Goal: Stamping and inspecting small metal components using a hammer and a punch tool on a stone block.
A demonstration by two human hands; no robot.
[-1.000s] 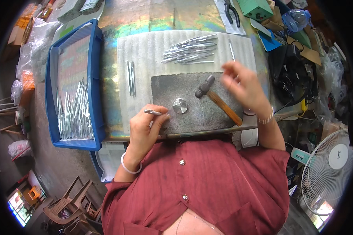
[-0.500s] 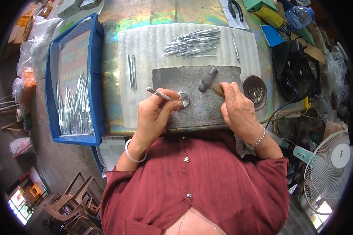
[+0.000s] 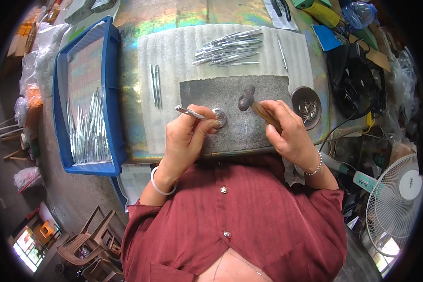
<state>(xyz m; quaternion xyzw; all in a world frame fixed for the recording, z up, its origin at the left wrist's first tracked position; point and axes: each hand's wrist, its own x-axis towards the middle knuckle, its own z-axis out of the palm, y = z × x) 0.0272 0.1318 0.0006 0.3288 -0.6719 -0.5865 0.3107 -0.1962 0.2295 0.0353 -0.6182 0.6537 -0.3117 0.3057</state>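
My left hand pinches a slim silver metal rod between thumb and fingers. The rod's inner end meets a small round metal block on a dark grey pad; the fingertips partly hide that contact. My right hand is closed around the wooden handle of a small hammer. Its dark metal head points up and left, over the pad and apart from the block.
Beyond the pad, a pile of silver rods lies on white foam. Several more rods sit at its left. A blue tray holds many rods. Right of the pad stands a bowl of small metal pieces; a fan is lower right.
The hammer has come up and swung slightly left, its handle showing more within my right hand. My left hand keeps the rod at the block, almost still.
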